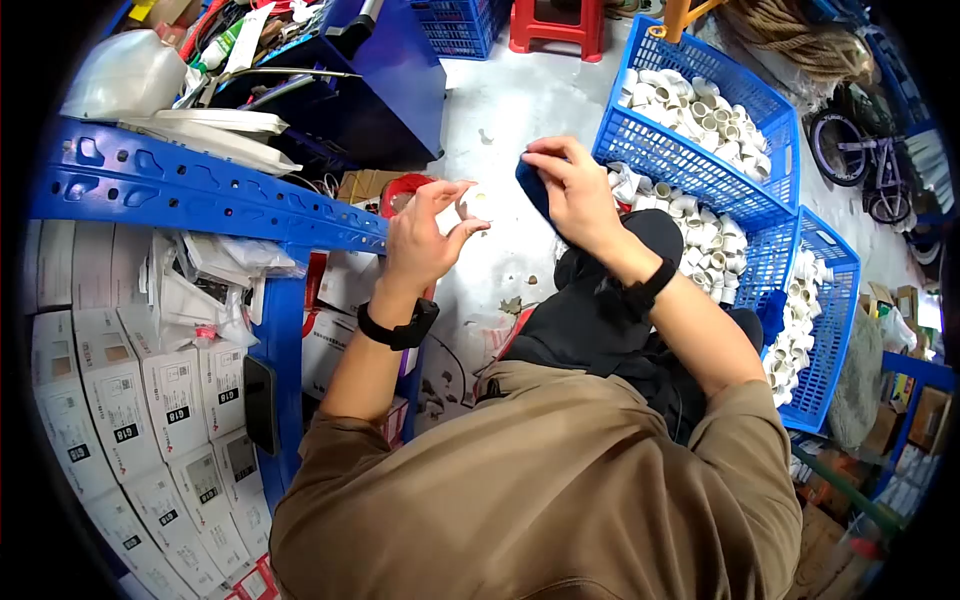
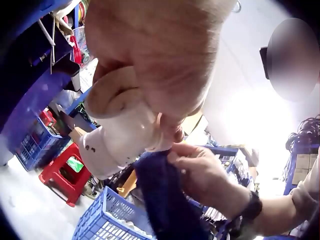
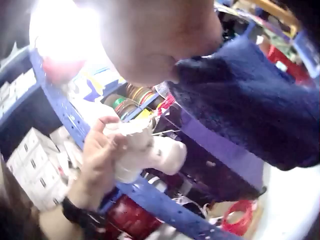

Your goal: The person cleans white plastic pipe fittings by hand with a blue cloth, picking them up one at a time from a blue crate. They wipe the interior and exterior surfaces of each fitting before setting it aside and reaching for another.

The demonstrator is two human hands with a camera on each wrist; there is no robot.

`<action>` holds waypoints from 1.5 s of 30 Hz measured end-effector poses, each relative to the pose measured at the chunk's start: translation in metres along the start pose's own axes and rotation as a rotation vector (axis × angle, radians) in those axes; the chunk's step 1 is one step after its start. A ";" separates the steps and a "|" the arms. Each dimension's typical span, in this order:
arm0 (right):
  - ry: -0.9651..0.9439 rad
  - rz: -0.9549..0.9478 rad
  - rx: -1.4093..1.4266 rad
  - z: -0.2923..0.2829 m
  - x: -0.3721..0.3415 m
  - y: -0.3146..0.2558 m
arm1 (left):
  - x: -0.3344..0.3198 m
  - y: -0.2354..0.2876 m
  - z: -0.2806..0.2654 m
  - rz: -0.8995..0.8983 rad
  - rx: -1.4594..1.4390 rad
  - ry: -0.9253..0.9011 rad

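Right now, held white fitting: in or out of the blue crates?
Out: left hand holds white fitting in both wrist views; in the head view, blue crates stand apart.

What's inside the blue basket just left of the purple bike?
White pipe fittings, heaped, many showing round open ends. They cover the floor of the blue basket, so whatever lies beneath is hidden.

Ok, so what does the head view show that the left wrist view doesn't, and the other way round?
Only the head view shows the bicycle and the stacked white boxes. Only the left wrist view clearly shows the white pipe fitting's open end and dark specks; glare washes it out in the head view. Both show the left hand, the right hand holding a dark blue cloth, and the red stool.
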State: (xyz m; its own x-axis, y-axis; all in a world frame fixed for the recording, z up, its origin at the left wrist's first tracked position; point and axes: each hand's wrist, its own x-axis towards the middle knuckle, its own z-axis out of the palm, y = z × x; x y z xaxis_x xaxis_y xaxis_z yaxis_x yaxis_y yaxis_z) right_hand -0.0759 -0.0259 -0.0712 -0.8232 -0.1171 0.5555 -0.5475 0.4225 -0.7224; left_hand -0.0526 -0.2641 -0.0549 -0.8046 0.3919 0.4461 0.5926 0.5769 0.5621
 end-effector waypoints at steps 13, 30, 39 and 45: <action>0.127 0.162 0.212 0.001 -0.003 -0.027 | 0.000 -0.009 0.017 -0.472 -0.809 0.491; -0.043 -0.396 -0.222 0.014 -0.034 -0.054 | 0.019 0.011 0.053 -0.451 -0.686 0.529; -0.298 0.182 -0.045 -0.026 0.017 -0.047 | 0.018 0.035 0.042 -0.267 -0.924 0.355; -0.477 0.966 0.707 -0.035 0.026 -0.011 | 0.014 0.041 0.054 -0.042 -1.010 0.253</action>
State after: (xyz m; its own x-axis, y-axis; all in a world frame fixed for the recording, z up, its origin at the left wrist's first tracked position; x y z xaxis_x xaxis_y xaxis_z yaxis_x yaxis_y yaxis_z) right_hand -0.0860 -0.0024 -0.0345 -0.8202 -0.4017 -0.4073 0.4574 -0.0328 -0.8887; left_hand -0.0416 -0.1961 -0.0628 -0.8629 0.1569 0.4804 0.4136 -0.3273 0.8496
